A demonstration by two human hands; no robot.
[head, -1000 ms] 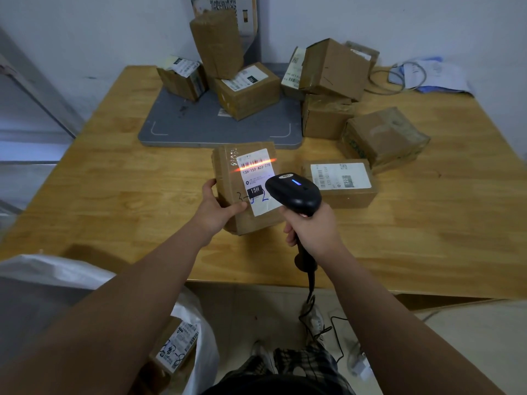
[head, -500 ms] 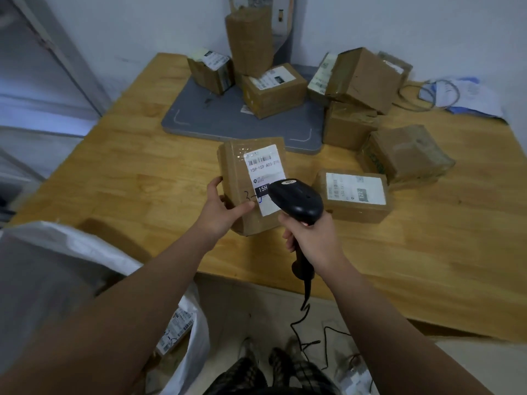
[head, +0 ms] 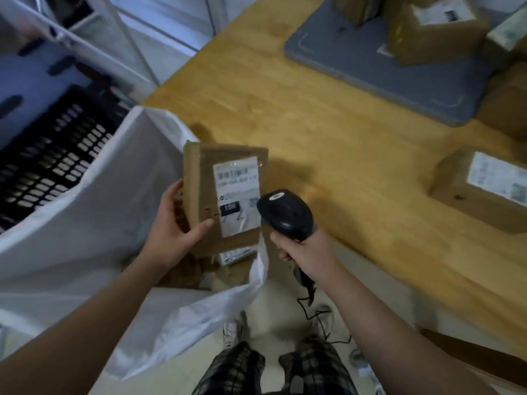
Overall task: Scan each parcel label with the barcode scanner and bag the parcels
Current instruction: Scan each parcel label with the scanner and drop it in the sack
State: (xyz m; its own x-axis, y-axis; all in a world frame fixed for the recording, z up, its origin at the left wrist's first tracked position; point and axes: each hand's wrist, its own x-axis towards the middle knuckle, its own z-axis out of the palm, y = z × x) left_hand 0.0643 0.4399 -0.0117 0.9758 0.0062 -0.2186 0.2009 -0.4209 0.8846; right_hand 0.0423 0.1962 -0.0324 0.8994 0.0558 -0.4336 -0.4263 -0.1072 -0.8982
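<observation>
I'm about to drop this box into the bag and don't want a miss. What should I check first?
1. Grip: left hand holds the box: ok.
2. Scan done: cannot tell; no beam shows on the label.
3. Mouth of the bag open under the box: ok.
4. Room inside: cannot tell; another parcel already lies there.
5. Right hand holds the scanner beside the box: ok.

Parcel-sorting room: labelled cartons [head: 479, 192], wooden table [head: 342, 132], crate [head: 48, 158].
</observation>
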